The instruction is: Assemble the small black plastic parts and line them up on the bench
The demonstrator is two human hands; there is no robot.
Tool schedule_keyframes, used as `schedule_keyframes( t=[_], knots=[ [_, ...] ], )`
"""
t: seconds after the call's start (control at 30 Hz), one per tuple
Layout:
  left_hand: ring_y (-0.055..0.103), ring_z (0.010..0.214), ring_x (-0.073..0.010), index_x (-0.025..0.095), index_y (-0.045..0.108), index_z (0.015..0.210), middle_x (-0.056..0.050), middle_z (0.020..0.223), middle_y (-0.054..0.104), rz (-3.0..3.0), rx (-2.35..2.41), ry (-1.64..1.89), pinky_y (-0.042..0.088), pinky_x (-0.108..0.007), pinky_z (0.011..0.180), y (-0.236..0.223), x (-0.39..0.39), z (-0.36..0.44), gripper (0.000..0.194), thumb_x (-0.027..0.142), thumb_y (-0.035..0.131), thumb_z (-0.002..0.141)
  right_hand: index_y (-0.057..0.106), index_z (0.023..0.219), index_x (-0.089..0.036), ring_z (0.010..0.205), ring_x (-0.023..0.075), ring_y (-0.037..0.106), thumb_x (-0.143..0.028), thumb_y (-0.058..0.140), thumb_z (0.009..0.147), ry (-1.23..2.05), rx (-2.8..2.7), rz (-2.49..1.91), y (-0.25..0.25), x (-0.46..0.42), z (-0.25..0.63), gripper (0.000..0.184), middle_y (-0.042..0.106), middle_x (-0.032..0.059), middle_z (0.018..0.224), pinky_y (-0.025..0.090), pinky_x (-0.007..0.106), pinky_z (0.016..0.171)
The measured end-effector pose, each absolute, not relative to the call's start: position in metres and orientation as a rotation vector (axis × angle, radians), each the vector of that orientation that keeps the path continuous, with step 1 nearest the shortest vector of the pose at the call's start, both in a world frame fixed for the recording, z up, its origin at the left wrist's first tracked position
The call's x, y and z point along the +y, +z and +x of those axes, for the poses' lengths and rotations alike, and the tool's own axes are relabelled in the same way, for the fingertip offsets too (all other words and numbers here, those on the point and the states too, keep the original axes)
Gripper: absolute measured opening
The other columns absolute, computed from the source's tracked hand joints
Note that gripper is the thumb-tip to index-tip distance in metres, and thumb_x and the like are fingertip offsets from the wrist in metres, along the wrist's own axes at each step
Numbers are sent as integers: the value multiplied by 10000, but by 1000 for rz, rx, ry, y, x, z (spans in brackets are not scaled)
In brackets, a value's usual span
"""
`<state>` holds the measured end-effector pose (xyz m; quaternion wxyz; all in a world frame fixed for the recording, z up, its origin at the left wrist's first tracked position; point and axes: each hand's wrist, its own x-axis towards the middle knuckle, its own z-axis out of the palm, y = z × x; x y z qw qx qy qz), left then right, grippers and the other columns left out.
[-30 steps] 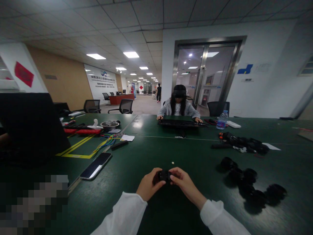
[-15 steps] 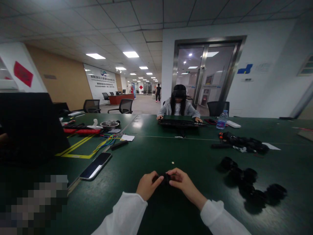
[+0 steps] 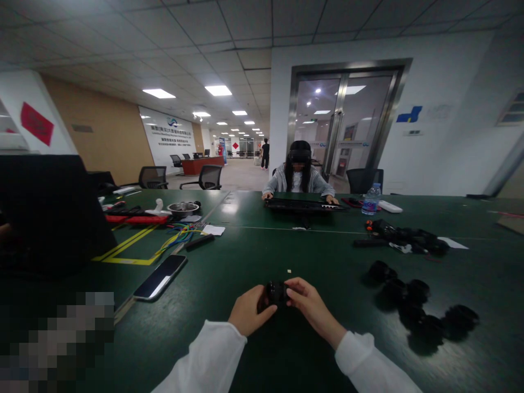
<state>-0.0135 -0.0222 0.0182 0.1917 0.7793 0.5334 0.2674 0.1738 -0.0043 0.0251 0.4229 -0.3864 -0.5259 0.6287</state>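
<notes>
Between my two hands is a small black rounded part (image 3: 277, 293), glossy on its upper side; its exact kind is too dark to make out. My left hand (image 3: 250, 310) grips it from the left, thumb in front and fingers partly hidden behind. On the other side, my right hand (image 3: 308, 303) pinches its right end with thumb and fingertips. The part is held above the green table (image 3: 245, 251), near the front middle. A tiny pale scrap (image 3: 289, 271) lies just beyond the hands. Several black cylindrical parts (image 3: 418, 295) are grouped to the right.
A phone (image 3: 161, 278) lies left of my hands, near a dark monitor-like panel (image 3: 53, 213). Coloured wires (image 3: 174, 238) and a metal bowl (image 3: 183, 208) are farther left. Across the table, a person holds a wide black panel (image 3: 303, 206). A water bottle (image 3: 371, 199) stands right.
The black part has turned between my fingers, dipping half a second ago and now showing its rounded glossy side. My fingers have shifted slightly on it; both forearms stay in place.
</notes>
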Motion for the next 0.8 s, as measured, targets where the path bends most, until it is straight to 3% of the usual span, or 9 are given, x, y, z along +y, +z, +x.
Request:
schedule_keyframes(
  t=[0.27, 0.37, 0.5, 0.63, 0.8],
  knots=[
    [502, 634, -142, 178, 502, 742, -2, 722, 517, 2156, 1558, 817, 377, -241, 569, 15, -21, -12, 278, 446, 432, 765, 557, 820, -188, 740, 140, 535, -324, 614, 651, 1591, -1314, -934, 24, -3, 173, 225, 560, 22, 900, 448, 302, 672],
    [520, 676, -150, 189, 489, 879, -10, 794, 530, 2097, 1543, 902, 400, -256, 609, 14, -21, -11, 265, 415, 486, 742, 556, 819, -192, 761, 144, 539, -325, 613, 651, 1589, -1331, -920, 23, -3, 172, 221, 561, 21, 912, 450, 304, 681],
    [535, 802, -175, 205, 409, 1059, -45, 969, 537, 2054, 1451, 1021, 424, -293, 700, 12, -21, -12, 410, 355, 555, 706, 554, 822, -196, 773, 153, 539, -329, 614, 648, 1552, -1379, -914, 20, -2, 173, 227, 563, 19, 917, 452, 310, 681],
    [525, 879, -194, 206, 426, 1064, -55, 1028, 531, 2086, 1398, 1018, 426, -305, 737, 13, -21, -13, 408, 343, 560, 704, 548, 836, -198, 762, 152, 538, -317, 599, 667, 1544, -1432, -904, 19, -2, 174, 213, 563, 17, 917, 447, 315, 685],
    [554, 789, -176, 231, 456, 1044, -32, 963, 564, 2107, 1395, 929, 435, -275, 665, 19, -22, -13, 321, 363, 493, 753, 544, 829, -200, 784, 166, 541, -282, 596, 675, 1541, -1463, -895, 24, -5, 174, 182, 560, 19, 909, 440, 331, 698]
  ],
)
